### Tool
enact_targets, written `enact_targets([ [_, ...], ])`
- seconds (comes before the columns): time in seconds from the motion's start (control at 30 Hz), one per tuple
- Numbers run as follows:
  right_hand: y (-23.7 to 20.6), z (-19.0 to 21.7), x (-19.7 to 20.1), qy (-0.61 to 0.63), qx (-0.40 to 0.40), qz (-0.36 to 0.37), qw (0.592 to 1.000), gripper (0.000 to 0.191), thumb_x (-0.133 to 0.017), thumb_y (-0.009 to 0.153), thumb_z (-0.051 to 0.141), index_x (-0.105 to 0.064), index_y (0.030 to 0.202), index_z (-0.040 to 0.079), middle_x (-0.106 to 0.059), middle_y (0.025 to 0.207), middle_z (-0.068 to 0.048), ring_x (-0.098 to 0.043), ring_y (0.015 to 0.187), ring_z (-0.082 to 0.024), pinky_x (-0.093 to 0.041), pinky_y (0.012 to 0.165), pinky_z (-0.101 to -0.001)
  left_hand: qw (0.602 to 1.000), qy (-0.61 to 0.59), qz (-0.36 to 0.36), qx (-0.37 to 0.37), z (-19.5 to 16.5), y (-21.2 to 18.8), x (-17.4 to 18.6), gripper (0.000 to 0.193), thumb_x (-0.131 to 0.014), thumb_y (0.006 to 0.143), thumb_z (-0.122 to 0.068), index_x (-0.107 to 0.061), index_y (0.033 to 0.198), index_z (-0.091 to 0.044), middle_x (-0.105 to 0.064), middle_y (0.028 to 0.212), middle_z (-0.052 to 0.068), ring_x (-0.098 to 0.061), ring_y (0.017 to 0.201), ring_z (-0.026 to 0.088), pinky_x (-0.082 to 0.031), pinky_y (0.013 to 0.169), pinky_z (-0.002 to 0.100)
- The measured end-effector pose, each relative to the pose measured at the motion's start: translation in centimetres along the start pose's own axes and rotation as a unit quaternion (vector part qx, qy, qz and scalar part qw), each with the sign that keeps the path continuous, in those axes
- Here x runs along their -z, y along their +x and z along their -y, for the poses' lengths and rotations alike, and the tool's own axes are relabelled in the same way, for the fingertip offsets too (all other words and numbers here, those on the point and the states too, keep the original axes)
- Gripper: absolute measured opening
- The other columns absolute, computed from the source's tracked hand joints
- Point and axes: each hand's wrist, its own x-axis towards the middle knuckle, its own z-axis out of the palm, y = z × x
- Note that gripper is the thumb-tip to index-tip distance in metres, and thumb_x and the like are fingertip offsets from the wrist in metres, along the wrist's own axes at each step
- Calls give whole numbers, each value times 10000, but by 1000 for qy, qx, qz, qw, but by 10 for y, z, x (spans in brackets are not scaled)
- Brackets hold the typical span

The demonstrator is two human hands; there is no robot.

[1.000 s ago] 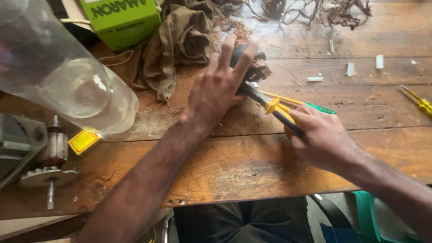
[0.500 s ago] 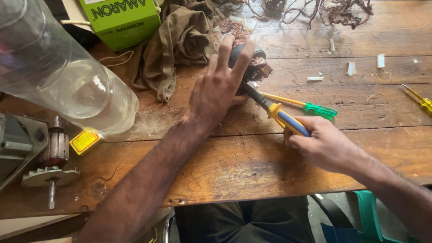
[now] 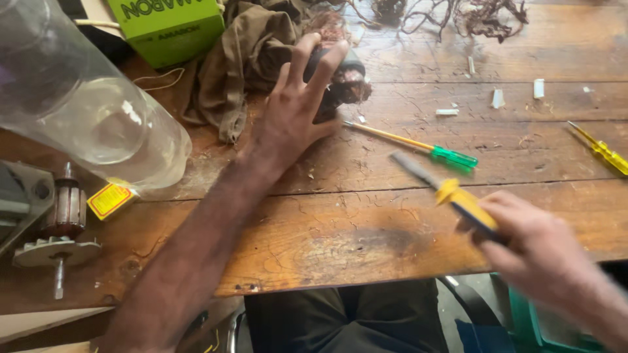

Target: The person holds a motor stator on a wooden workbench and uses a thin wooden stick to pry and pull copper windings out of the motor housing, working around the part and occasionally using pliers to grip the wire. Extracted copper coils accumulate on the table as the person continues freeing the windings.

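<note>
head view | left hand (image 3: 294, 121) clamps dark wound motor part (image 3: 340, 78) on tabletop (image 3: 340, 229) by brown rag (image 3: 245, 59) | right hand (image 3: 533, 238) grips yellow-handled tool (image 3: 451, 193), clear of part | we keep part pinned, drive blade away from fingers

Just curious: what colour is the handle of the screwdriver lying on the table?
Translucent green screwdriver, head view.

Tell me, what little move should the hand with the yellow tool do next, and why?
Probably bring the tool's blade end back up to the dark wound part. The left hand presses that part on the wooden bench, while the right hand grips the yellow-handled tool well away from it, its tip touching nothing.
</note>
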Motion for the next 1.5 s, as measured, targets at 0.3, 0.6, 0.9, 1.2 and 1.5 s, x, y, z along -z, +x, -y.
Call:
enact_targets([
  [0.3, 38, -80, 5, -79, -78, -220, 969, 374, -744, 942, 404, -801, 1181, 122, -702, 1104, -177, -701, 982, -305, -567, 878, -446, 995, -86, 36, -19, 12, 1, 21, 1029, -1007, 698, -213, -327, 1469, -255, -308, 1530, 110, -524, 1371, 432, -531, 1051, 511],
  [0.6, 49, -26, -4, -290, 77, -365, 881, 473, -689, 952, 408, -714, 1332, 129, -653, 1400, -206, -545, 1367, -330, -444, 1171, -463, 992, -110, 68, -7, 15, 5, 24, 1054, -996, 692, -172, -303, 1482, -248, -274, 1555, 128, -480, 1412, 436, -517, 1036, 479],
  [0.9, 89, 27, -24, -68, 216, -319, 920, 374, -667, 981, 277, -686, 1316, 111, -684, 1326, -116, -516, 1406, -345, -376, 1214, -511, 984, -158, 9, 80, 0, 15, 49, 625, -730, 984, -430, -520, 1452, -72, -618, 1291, 198, -756, 1037, 280, -636, 655, 325],
  [1.2, 89, 25, -25, -36, 225, -343, 911, 249, -752, 952, 184, -747, 1184, 94, -717, 1190, -122, -596, 1292, -329, -474, 1132, -472, 991, 103, -63, -61, 16, 6, 31, 475, -681, 1021, -450, -681, 1359, -117, -526, 1482, 223, -476, 1365, 342, -383, 1148, 535],
  [1.5, 85, 31, -23, 4, 217, -366, 905, 216, -751, 944, 144, -734, 1147, 73, -712, 1194, -121, -608, 1262, -326, -481, 1108, -453, 986, 57, 142, -63, 6, -5, -2, 596, -513, 1056, -499, -390, 1569, -223, -424, 1563, 211, -432, 1421, 326, -210, 1167, 694],
])
